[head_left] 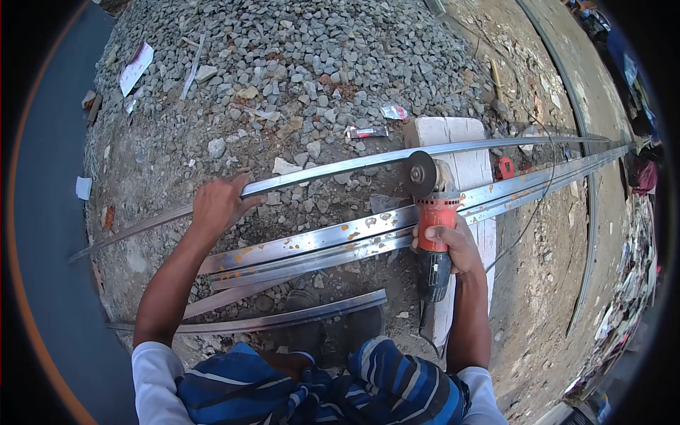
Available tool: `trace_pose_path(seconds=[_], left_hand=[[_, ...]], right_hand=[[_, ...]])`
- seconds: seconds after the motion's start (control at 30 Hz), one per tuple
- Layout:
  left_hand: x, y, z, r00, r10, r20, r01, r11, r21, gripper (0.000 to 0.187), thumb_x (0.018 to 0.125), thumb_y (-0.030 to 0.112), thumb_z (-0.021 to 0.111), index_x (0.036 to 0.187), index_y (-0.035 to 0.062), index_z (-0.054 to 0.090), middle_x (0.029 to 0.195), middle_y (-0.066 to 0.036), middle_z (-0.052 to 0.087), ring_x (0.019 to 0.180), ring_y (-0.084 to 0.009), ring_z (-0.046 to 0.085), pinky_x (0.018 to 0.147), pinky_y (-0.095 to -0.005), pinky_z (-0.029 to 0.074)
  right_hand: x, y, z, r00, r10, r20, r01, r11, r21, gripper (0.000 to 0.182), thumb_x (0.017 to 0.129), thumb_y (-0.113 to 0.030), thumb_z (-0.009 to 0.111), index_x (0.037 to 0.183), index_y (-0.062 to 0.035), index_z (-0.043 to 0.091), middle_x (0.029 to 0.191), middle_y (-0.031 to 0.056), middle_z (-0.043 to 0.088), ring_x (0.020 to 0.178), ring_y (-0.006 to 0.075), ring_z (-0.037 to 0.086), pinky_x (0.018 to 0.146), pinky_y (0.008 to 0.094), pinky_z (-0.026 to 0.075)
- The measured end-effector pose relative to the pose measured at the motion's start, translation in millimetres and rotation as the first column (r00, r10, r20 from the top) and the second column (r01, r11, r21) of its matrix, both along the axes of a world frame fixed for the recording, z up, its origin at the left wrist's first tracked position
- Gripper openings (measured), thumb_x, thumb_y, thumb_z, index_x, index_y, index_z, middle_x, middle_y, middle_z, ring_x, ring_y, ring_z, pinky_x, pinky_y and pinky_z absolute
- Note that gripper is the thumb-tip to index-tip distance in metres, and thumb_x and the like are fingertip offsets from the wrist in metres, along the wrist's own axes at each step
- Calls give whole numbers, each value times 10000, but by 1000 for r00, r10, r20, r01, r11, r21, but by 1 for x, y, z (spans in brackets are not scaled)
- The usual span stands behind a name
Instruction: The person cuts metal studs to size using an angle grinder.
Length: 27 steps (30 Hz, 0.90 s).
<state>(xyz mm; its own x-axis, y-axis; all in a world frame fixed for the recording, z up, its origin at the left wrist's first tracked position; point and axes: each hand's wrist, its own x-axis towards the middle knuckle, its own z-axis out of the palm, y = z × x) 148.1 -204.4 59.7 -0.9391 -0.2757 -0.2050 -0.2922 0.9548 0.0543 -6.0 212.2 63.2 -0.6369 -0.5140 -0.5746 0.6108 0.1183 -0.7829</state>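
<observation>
Spanning the white block (pixel 450 131) in the head view, the long metal bar (pixel 319 171) is held by the left hand (pixel 219 202), with the thumb placed at its near side and the fingers curled over its far side. The angle grinder (pixel 437 218) is held by the right hand (pixel 459 244), with the fingers closed around its red body. The dark cutting disc (pixel 418 188) is positioned at the bar, above the block edge; whether contact is made cannot be told. Orange-spotted metal profiles (pixel 304 242) are laid across the same block, between the bar and the person. 1 shorter bar (pixel 283 322) is located nearer the blue striped cloth (pixel 404 375). Gravel (pixel 319 49) is spread beyond the bar. 1 red object (pixel 505 168) is set just beside the block.
</observation>
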Motion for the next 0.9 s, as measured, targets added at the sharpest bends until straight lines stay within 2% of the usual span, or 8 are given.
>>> trace_pose_path(seconds=[0.1, 0.2, 0.3, 0.47, 0.53, 0.9], left_hand=[[6, 3, -9, 995, -36, -95, 31, 998, -57, 424, 841, 501, 784, 923, 105, 657, 726, -109, 693, 662, -314, 704, 560, -458, 530], [11, 5, -12, 974, -87, -207, 74, 995, -73, 407, 853, 471, 780, 874, 97, 622, 758, -95, 692, 654, -306, 702, 530, -442, 521], [10, 4, -12, 984, -70, -161, 64, 997, -47, 396, 856, 454, 780, 868, 93, 617, 774, -89, 686, 648, -301, 699, 529, -439, 524], [12, 1, -14, 975, -88, -204, 82, 996, -35, 399, 857, 435, 782, 849, 78, 602, 795, -87, 688, 647, -303, 696, 536, -440, 534], [12, 2, -13, 976, -87, -199, 83, 996, -29, 397, 858, 427, 782, 846, 74, 600, 792, -88, 687, 647, -304, 695, 541, -440, 537], [11, 3, -7, 977, -89, -194, 90, 996, 1, 373, 841, 396, 797, 859, 72, 614, 803, -82, 685, 648, -315, 694, 561, -442, 546]], right_hand=[[4, -13, 7, 999, 30, -16, -30, 999, 33, 467, 727, -152, 733, 1137, 44, 621, 898, 143, 715, 770, 230, 726, 734, 339, 593], [3, -26, 7, 995, 97, -3, -97, 993, 73, 398, 748, -149, 778, 1086, 15, 646, 891, 74, 681, 758, 172, 690, 715, 309, 556], [2, -36, 4, 992, 127, 2, -126, 983, 137, 411, 740, -163, 790, 1085, 6, 648, 885, 63, 675, 751, 166, 679, 707, 302, 544], [1, -41, 1, 989, 146, -12, -142, 977, 158, 369, 738, -161, 789, 1045, 0, 664, 868, 68, 683, 759, 165, 673, 721, 304, 535], [1, -41, -1, 987, 158, -34, -150, 975, 163, 421, 733, -130, 767, 1100, 34, 641, 903, 117, 706, 753, 211, 720, 717, 326, 595], [2, -46, 2, 986, 160, -40, -150, 970, 189, 418, 726, -129, 771, 1092, 33, 650, 906, 113, 705, 758, 214, 718, 729, 329, 595]])
